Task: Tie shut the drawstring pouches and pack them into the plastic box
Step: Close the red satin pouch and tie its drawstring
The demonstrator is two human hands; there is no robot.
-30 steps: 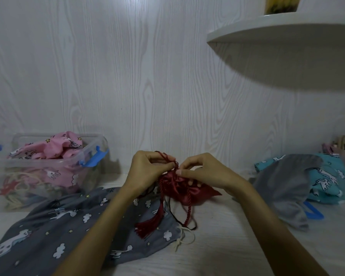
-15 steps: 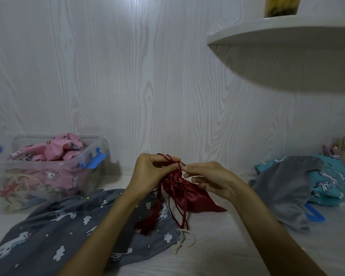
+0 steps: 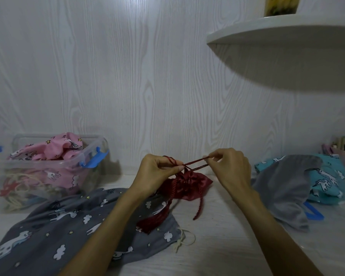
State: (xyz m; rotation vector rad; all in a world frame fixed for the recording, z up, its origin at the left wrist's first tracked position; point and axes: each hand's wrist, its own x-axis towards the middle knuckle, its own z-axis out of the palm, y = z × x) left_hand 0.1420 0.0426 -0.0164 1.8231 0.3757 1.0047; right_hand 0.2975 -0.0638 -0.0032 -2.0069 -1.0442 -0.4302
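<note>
A small dark red satin pouch [image 3: 191,185] lies on the white table in front of me, its neck gathered. My left hand [image 3: 157,172] pinches the red cord at the neck. My right hand [image 3: 230,166] pinches a loop of the same red cord [image 3: 195,165] and holds it taut to the right of the neck. A red tassel [image 3: 153,220] trails down over a grey unicorn-print pouch [image 3: 68,232]. The clear plastic box [image 3: 92,158] with blue clips stands at the left, holding pink unicorn-print pouches [image 3: 56,150].
A plain grey pouch [image 3: 281,188] lies over a teal unicorn-print pouch [image 3: 327,176] at the right, with a blue clip [image 3: 313,214] beneath them. A white shelf [image 3: 277,34] juts out above right. A wood-grain wall stands close behind the table.
My right hand has moved right and slightly up, drawing the red cord out into a taut loop. The pouch neck is gathered tighter. My left hand stays at the neck.
</note>
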